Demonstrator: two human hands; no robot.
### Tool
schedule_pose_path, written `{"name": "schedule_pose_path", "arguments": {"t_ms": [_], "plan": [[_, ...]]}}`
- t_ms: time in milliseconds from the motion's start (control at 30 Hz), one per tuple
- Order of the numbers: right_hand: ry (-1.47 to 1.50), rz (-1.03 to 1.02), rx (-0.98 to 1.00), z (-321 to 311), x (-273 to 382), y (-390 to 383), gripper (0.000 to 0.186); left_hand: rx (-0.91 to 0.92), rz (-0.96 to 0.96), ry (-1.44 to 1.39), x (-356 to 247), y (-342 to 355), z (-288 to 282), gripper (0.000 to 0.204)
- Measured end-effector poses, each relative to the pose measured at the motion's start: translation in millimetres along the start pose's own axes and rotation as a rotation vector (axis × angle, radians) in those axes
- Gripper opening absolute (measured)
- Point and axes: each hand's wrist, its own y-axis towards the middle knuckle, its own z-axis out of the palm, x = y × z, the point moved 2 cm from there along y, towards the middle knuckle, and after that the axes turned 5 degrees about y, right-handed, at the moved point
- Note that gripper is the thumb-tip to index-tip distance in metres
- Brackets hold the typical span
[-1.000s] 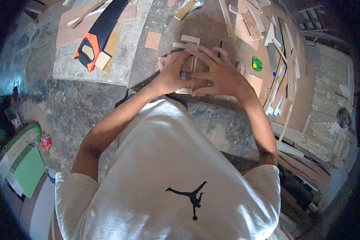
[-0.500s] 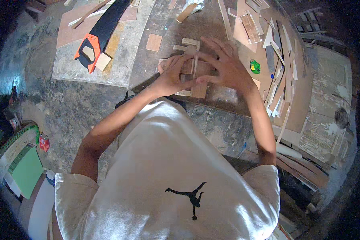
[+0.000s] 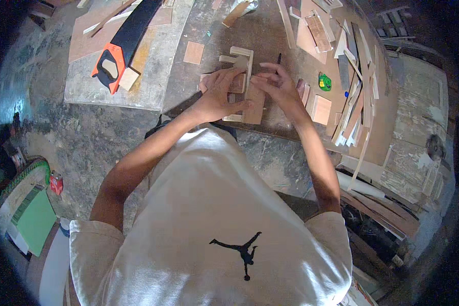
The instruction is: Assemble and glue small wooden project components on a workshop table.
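My left hand (image 3: 219, 97) lies spread over a small assembly of wooden pieces, its thumb and fingers bent around the near part. A pale upright strip (image 3: 249, 69) runs along the right of this assembly, with a pale block (image 3: 241, 51) at its far end and a flat brown board (image 3: 254, 109) at its near right. Just right of the strip is my right hand (image 3: 283, 92), fingers bent and apart, thumb close to the strip's edge. A dark pen-like stick (image 3: 279, 58) shows beyond those fingers; whether it touches them I cannot tell.
A handsaw (image 3: 118, 58) with an orange and black handle lies on the left board. A thin wooden square (image 3: 194, 52) lies nearby. To the right are a pale wood block (image 3: 321, 109), a green tape measure (image 3: 325, 81) and a heap of wood strips (image 3: 359, 86).
My right hand has drawn its spread fingers in and shifted slightly left, uncovering wood pieces to its right and the dark stick. My left hand stays on the assembly.
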Motion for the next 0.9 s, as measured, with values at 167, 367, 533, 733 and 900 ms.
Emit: {"name": "schedule_pose_path", "arguments": {"t_ms": [167, 367, 533, 733, 900], "plan": [[0.045, 0.09, 0.043, -0.6, 7.1, 5.4, 0.055, -0.008, 0.003, -0.007, -1.2, -0.5, 0.5, 0.092], [-0.027, 0.087, 0.06, -5.9, 2.8, 16.1, 0.055, -0.036, 0.022, 0.04, 3.9, -0.9, 5.0, 0.092], [0.034, 0.103, 0.087, -8.4, 0.7, 18.9, 0.054, -0.006, 0.013, -0.009, 0.7, 0.3, 2.8, 0.092], [0.005, 0.113, 0.091, -9.3, 1.1, 16.5, 0.056, -0.006, 0.021, 0.03, 1.4, 1.3, 3.8, 0.094], [0.004, 0.129, 0.065, -7.3, 3.7, 14.5, 0.055, 0.003, 0.014, -0.117, 6.1, 3.7, 6.1, 0.095]]}}
